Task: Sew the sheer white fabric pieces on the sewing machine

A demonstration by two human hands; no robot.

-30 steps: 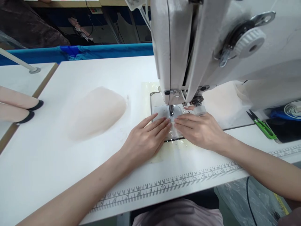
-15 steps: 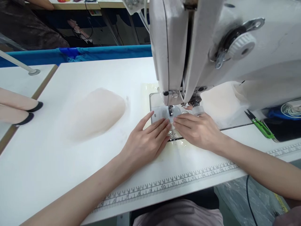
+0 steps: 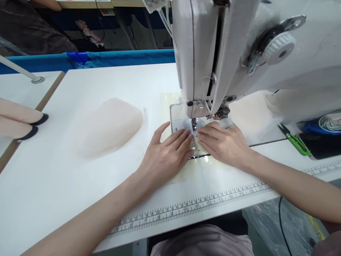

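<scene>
Fingertips are the chief worry: both hands lie flat with fingers extended on a small sheer piece at the needle plate, gripping nothing, only pressing it down. Far to the left of the left hand, two pale sleeve-like pieces with dark ends lie on a neighbouring table, cut off by the frame so their nature is unclear. Nearer, just left of that hand, a heap of pale peach fabric rests on the white table, well apart from the stitching; a drag of the forearm could likely pull it askew. The left hand's fingers end just beside the presser foot, and those of the right hand meet them from the other side. Should the sewing machine run while they sit so close, I judge a fingertip could slide under the needle, or the thin piece could pucker and feed crooked. The needle itself is hard to make out behind the machine head, and the piece is so transparent that its edges cannot be traced. Right of the right hand, green thread snips lie near the table's edge, partly shadowed by the machine arm.
</scene>
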